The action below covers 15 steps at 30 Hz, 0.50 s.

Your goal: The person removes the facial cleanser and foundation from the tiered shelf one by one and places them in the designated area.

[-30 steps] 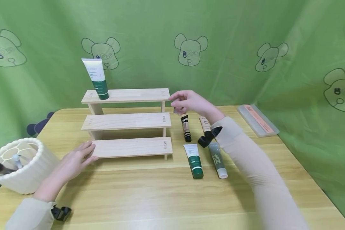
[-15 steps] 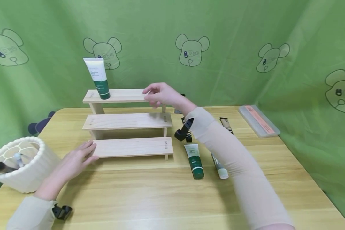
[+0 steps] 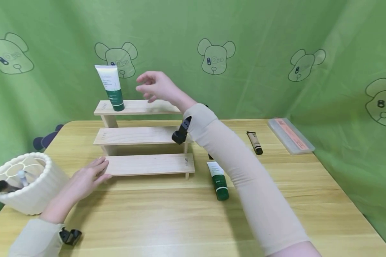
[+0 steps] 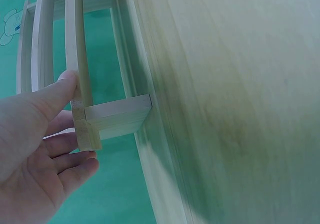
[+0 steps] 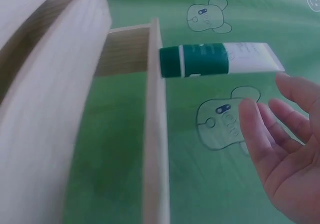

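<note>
A wooden three-step display shelf (image 3: 148,165) stands on the table. My left hand (image 3: 85,180) holds the left end of its lowest step; in the left wrist view the thumb lies on the board (image 4: 77,44) and the fingers are around its end. On the top step's left side a white-and-green squeeze tube (image 3: 110,87) stands upright on its cap. My right hand (image 3: 157,85) is raised above that step, right of the tube, fingers loosely bent with nothing in them. In the right wrist view its fingertips (image 5: 250,112) are apart from the tube (image 5: 215,59).
Another white-and-green tube (image 3: 218,182) lies on the table, partly behind the right sleeve. Farther right are a small beige tube with a black cap (image 3: 255,142) and a flat clear case (image 3: 289,135). A white ribbed pot (image 3: 35,189) with brushes stands at left.
My right hand has moved left and up, from the shelf's right end to above the top step near the standing tube. My left hand keeps its place on the lowest step.
</note>
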Each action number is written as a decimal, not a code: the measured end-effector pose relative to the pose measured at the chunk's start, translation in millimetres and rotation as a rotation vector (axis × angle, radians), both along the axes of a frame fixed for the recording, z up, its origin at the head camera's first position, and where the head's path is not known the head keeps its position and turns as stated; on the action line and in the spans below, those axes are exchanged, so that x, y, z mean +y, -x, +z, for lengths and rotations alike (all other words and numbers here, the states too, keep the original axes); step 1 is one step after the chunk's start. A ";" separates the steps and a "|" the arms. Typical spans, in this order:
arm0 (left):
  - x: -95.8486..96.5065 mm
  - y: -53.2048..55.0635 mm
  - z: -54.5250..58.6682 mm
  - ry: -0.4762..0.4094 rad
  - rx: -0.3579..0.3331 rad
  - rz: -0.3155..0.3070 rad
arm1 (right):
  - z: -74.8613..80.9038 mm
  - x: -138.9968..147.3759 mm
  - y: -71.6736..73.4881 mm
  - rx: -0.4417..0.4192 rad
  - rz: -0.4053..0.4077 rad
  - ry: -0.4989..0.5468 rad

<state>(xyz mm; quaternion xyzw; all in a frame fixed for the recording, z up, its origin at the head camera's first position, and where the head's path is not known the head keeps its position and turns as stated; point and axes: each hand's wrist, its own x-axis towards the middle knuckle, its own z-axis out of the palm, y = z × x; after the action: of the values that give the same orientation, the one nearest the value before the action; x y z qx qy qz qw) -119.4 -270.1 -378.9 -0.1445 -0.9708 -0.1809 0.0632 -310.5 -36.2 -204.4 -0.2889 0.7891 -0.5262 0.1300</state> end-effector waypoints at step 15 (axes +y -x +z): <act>-0.2 0.3 -1.7 0.006 0.011 -0.002 | 14.4 -48.2 -8.4 0.138 -0.064 -0.014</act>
<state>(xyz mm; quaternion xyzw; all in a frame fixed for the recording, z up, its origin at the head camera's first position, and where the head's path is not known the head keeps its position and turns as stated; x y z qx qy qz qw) -119.7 -270.3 -380.6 -0.1468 -0.9707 -0.1775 0.0681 -302.1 -84.4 -190.0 -0.2985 0.8087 -0.5033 0.0604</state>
